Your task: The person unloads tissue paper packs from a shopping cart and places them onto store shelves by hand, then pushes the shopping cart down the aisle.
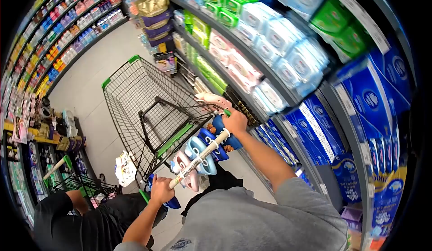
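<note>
My left hand (162, 189) is wrapped around the near-left end of the shopping cart handle (198, 160). At the other end, my right hand (235, 122) grips the same bar beside its green end piece. From the bar hang several slippers by hooks: a pink pair (183, 164), a light blue pair (196, 149) and dark blue ones (211, 138). The wire cart (135, 82) stretches ahead with nothing visible in its basket. A white item (125, 169) hangs on its left side, and a pink slipper (215, 100) on its right.
Shelves of wet wipe packs (274, 35) and blue packages (371, 100) rise close on the right. Shelves of bottles (67, 30) line the far left. A person in dark clothes (90, 221) stands at my left, near another cart (85, 183). Pale floor (83, 86) runs between.
</note>
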Tool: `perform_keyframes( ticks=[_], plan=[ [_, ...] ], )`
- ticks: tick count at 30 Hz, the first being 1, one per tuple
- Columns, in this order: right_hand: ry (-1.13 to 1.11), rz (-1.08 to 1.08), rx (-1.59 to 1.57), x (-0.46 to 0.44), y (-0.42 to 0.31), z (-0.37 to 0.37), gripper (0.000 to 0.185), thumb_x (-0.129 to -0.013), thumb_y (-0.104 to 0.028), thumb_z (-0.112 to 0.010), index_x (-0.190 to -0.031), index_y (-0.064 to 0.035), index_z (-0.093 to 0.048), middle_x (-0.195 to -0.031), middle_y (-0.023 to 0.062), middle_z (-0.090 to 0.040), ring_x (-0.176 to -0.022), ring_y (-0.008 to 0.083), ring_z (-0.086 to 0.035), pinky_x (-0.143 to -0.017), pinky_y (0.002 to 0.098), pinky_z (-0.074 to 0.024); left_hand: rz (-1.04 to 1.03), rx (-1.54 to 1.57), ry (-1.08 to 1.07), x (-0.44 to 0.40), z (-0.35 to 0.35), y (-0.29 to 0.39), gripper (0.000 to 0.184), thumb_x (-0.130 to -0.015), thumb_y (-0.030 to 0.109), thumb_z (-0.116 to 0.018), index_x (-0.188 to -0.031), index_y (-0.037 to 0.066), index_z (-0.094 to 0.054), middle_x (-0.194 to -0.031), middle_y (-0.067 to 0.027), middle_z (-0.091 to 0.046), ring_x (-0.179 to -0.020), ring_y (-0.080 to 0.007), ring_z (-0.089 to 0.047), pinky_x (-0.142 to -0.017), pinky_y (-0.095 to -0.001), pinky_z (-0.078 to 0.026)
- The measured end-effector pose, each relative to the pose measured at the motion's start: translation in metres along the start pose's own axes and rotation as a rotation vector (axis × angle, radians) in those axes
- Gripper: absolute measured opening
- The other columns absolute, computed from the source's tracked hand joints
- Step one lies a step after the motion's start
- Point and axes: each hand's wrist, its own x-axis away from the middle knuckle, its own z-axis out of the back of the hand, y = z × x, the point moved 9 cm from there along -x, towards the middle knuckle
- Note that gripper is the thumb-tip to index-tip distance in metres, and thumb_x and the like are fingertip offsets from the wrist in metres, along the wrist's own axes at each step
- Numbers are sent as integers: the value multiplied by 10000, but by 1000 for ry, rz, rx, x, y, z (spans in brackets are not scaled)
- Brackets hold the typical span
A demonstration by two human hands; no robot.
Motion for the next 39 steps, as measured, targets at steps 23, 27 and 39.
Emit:
perform_keyframes(
  ticks=[23,27,39],
  plan=[
    [-208,275,20,-232,-294,-179,401,-758,-294,-573,-1044,-12,-572,-843,220,-637,-773,374,-629,-713,445,-503,222,-43,207,-192,198,-230,298,-588,170,-626,-848,24,-649,-744,-178,-617,-798,-333,-597,-1058,-467,-278],
    [-374,317,101,-260,-353,-220,513,-781,-325,-548,-1113,65,-508,-856,276,-630,-800,395,-634,-733,448,-509,188,-77,267,-214,238,-287,267,-558,166,-636,-791,36,-650,-722,-155,-623,-756,-316,-591,-1025,-471,-323],
    [-615,184,149,-289,-521,-306,524,-788,-400,-530,-1095,23,-558,-1000,255,-621,-958,392,-599,-846,446,-469,132,-182,286,-262,382,-456,134,-541,166,-633,-654,93,-642,-659,-94,-626,-702,-279,-599,-928,-432,-392]
  ],
)
